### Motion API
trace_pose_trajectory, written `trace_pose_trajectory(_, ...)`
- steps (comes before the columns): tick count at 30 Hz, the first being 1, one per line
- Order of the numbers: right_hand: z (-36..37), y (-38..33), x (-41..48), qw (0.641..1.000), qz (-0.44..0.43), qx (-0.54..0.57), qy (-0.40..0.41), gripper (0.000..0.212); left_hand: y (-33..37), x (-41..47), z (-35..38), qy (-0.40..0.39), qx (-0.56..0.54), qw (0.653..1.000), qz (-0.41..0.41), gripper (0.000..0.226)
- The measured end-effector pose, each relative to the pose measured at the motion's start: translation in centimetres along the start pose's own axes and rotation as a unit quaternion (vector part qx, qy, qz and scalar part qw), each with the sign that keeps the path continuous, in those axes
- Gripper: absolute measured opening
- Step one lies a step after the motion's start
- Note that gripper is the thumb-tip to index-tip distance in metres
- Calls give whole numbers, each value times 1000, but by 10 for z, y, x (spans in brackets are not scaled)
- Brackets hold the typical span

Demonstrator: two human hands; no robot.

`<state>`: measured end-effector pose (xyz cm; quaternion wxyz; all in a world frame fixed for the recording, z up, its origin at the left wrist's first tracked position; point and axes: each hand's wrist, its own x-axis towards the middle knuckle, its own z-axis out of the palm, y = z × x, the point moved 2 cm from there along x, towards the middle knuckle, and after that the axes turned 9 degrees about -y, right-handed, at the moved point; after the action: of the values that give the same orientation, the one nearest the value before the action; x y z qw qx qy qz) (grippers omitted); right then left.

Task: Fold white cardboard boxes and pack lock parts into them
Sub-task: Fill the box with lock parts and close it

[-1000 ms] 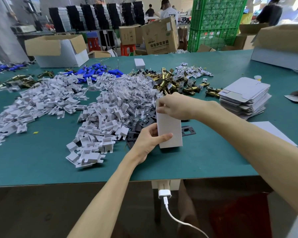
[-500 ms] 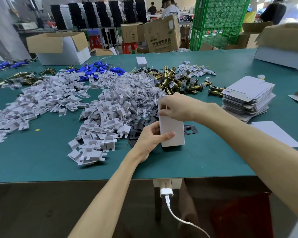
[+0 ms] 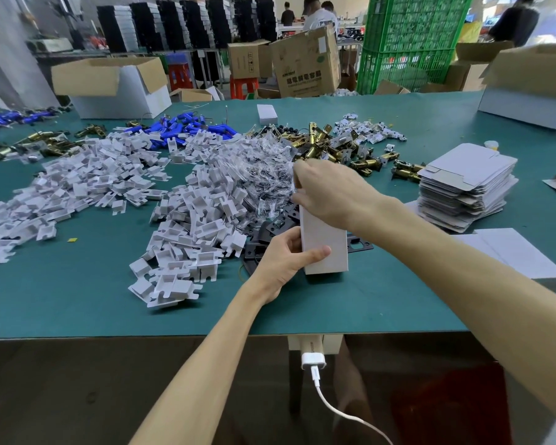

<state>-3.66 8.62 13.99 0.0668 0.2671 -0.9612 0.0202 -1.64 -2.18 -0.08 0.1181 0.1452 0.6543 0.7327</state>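
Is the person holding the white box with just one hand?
No, the left hand grips the white box low down while the right hand holds its top.

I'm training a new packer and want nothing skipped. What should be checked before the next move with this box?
1. Left hand grips the white box near its lower end: ok.
2. Right hand holds the box's top end: ok.
3. Box's top closed: cannot tell, the right hand covers it.
4. Contents complete: cannot tell, the walls hide the inside.
5. Stack of flat blanks ready to the box's right: ok.
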Motion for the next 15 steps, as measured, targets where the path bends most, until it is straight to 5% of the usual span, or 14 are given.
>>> trace_pose_trajectory(3, 3, -23, 13, 998, -42, -2, 44, 7, -1, 1, 1, 4, 8, 1000, -2, 40)
trace_pose_trajectory(11, 52, -50, 80, 988, 18, -7, -156, 30, -3, 2, -2, 13, 79, 997, 0, 28)
trace_pose_trajectory(15, 76, -48, 91, 977, 63, 25, -203, 12, -3, 2, -2, 5, 95, 995, 4, 31)
